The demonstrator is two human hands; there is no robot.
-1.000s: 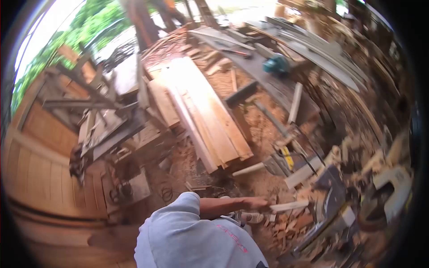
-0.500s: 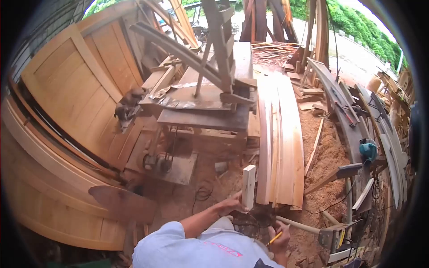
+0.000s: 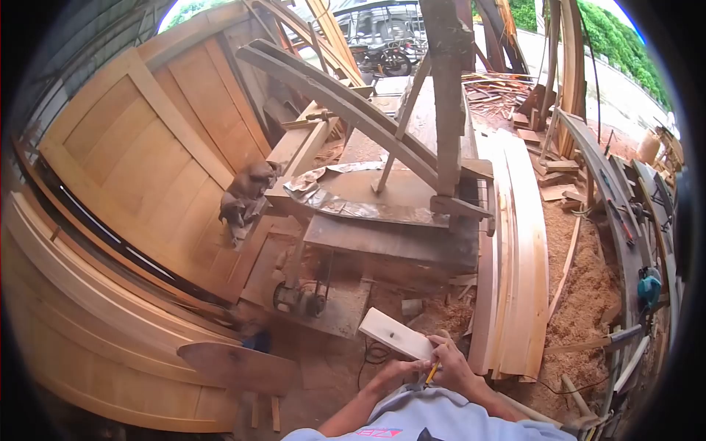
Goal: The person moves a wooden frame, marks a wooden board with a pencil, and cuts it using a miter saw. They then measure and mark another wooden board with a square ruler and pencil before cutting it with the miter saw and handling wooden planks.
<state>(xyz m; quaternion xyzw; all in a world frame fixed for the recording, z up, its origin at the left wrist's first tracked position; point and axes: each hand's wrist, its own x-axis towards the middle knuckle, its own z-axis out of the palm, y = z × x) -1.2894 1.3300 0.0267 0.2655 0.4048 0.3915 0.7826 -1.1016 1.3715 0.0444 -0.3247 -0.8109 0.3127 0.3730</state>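
Observation:
A short pale wooden block (image 3: 393, 334) with a dark spot on its face is tilted in front of my body. My left hand (image 3: 395, 373) grips its near end from the left and below. At the block's right end, my right hand (image 3: 454, 364) is closed around a yellow pencil (image 3: 432, 373), which points down toward my shirt. The right fingers also touch the block or lie very close to it. Some fingertips are hidden where the two hands meet.
Ahead stands a machine table (image 3: 397, 239) with a motor (image 3: 298, 298) below. Long pale boards (image 3: 518, 294) lie to the right, beside sawdust (image 3: 588, 272). Wooden door panels (image 3: 140, 147) lean at the left. A teal power tool (image 3: 649, 288) rests on the right bench.
The block has gone from upright to tilted, its broad face now toward me. My right hand has moved left with the pencil, up to the block. The whole view has shifted.

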